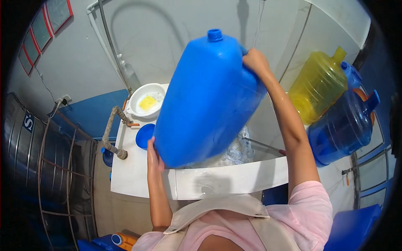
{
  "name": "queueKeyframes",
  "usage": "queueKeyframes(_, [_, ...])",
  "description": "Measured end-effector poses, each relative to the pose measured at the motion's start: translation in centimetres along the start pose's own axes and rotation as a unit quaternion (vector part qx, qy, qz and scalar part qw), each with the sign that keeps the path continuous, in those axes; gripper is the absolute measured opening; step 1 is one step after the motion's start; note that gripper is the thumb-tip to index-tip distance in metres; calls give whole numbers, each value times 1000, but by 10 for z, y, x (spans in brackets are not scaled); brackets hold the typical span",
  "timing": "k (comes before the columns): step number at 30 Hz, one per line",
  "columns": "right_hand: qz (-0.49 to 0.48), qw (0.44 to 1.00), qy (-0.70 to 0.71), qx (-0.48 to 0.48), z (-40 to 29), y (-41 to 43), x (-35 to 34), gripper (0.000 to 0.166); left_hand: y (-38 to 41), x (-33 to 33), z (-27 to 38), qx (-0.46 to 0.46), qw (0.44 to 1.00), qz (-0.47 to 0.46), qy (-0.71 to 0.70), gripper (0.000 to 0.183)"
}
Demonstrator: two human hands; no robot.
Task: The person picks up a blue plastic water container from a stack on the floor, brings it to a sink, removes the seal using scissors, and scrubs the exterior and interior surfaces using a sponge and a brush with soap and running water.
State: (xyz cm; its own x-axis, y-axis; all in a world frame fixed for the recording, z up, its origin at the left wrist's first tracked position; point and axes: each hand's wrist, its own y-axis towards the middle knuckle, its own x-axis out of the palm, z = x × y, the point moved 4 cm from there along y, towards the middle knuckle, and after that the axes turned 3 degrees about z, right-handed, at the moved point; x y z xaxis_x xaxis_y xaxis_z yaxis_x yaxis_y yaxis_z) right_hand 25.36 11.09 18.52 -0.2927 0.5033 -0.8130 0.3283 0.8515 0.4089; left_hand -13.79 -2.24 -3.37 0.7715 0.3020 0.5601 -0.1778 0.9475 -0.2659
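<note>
A large blue plastic jerrycan (pixel 204 94) is held tilted over the white tiled sink (pixel 232 178), its uncapped neck pointing up and away from me. My right hand (pixel 257 62) grips its handle at the upper right. Near the lower left corner, my left hand (pixel 155 155) supports the can's side and bottom edge; part of the fingers is hidden behind it. Below the can, crumpled clear plastic (pixel 240 149) lies in the basin, mostly covered from view. A thin rod (pixel 263 144) with a reddish end leans across the basin at the right.
A white basin (pixel 133 108) holding a yellow sponge (pixel 147 103) and suds stands left, beside a blue bowl (pixel 144 136), pump bottle (pixel 128 73) and upright pipe faucet (pixel 108 135). Yellow (pixel 318 84) and blue (pixel 339 128) water jugs stand right. A steel tank (pixel 34 150) is far left.
</note>
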Motion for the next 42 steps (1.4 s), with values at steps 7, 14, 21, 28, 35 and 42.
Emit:
queueKeyframes(7, [1,999,47,-2,-40,-6,-22,48,-15,2,90,23,998,-31,54,50])
queueKeyframes(14, [-35,999,-25,-3,5,-5,16,46,-1,-19,-12,-31,998,15,55,46])
queueKeyframes(21, [33,998,61,-4,-32,2,-34,51,-26,22,93,37,999,-27,29,46])
queueKeyframes(28, [-148,978,143,-47,27,12,60,42,-6,-17,35,52,998,-10,46,43])
queueKeyframes(35, [-69,639,739,202,203,-88,192,34,-21,146,121,271,927,-110,237,59])
queueKeyframes(42, [-87,451,845,272,208,-202,266,38,-17,247,129,348,822,-313,324,47])
